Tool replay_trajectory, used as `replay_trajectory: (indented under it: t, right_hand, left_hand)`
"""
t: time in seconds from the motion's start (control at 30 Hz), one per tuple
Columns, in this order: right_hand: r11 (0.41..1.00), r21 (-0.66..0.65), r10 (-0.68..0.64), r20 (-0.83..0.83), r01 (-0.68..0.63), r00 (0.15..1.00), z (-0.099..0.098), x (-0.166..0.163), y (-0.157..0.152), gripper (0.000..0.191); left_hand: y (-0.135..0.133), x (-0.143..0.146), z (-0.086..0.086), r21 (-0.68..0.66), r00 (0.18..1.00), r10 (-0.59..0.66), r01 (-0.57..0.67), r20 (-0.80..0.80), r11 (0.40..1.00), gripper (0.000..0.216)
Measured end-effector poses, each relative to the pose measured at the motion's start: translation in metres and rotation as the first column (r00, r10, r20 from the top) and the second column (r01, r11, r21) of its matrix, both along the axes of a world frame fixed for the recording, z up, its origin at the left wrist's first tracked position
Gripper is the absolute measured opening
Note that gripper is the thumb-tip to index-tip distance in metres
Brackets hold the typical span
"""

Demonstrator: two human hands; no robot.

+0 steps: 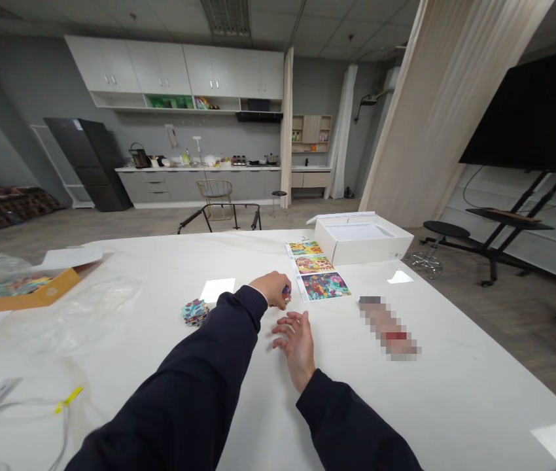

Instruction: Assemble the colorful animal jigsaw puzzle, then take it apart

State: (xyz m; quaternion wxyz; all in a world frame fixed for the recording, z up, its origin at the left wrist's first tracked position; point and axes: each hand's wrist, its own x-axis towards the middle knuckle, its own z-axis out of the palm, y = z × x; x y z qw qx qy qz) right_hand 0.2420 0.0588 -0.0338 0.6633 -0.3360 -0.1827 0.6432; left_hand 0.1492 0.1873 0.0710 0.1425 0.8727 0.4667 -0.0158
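pieces [194, 313], a patterned heap left of the bench's [405, 405] middle, should be light, stiff, slightly slippery; i'd pinch their edges. my left hand [273, 288] grips a small colourful bundle [286, 296], perhaps similar; my right hand [299, 347], loosely open, holds nothing. picture sheets [326, 286] lie toward the far edge.

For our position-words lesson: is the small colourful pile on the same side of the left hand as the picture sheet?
No, the small colourful pile lies left of the left hand, the picture sheet right of it.
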Motion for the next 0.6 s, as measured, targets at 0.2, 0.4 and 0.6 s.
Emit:
replay_trajectory:
  t: [0.2, 0.4, 0.6]
  right_hand:
    - [0.997, 0.023, -0.075, 0.046, 0.074, 0.996, -0.004, -0.003, 0.004, 0.054]
    - [0.998, 0.021, -0.054, 0.062, 0.052, 0.997, -0.004, -0.006, 0.004, 0.053]
    - [0.999, 0.019, -0.034, 0.078, 0.033, 0.996, -0.005, -0.006, 0.006, 0.05]
  left_hand:
    - [0.019, 0.028, -0.025, 0.04, 0.997, 0.036, -0.033, -0.065, 0.999, 0.041]
    - [0.036, 0.033, -0.038, 0.005, 0.992, 0.01, -0.009, -0.126, 1.0, 0.057]
    - [0.048, 0.035, -0.044, -0.023, 0.988, 0.008, -0.011, -0.154, 1.0, 0.066]
